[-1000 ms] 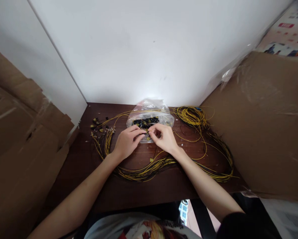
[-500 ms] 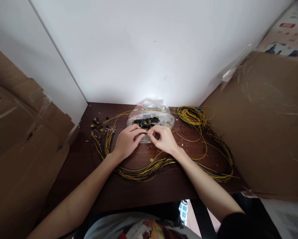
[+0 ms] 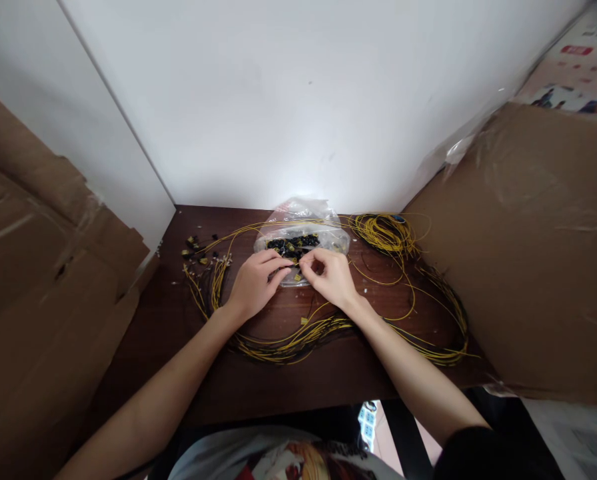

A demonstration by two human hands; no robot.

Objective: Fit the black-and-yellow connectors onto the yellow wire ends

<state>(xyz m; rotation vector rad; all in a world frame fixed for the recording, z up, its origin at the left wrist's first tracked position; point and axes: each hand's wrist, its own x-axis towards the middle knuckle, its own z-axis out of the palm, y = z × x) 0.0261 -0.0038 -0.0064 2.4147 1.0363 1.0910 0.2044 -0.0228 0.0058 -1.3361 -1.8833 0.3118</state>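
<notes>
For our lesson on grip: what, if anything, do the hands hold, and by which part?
Cannot be told: the left hand and right hand nearly meet over the plastic bag; anything pinched is too small to identify.

A makeshift workbench for small assembly, home or workshop unclear
You work at a dark wooden tabletop [image 3: 278, 393] against a white wall [image 3: 298, 100], with cardboard [image 3: 533, 260] on either side, and yellow and black wires [image 3: 288, 350] and a plastic bag [image 3: 298, 210] of small parts [image 3: 306, 241] before you.

Fingers [image 3: 274, 265] over clear bag [image 3: 303, 208], black parts [image 3: 306, 241], yellow wires [image 3: 381, 233] — coiled
</notes>
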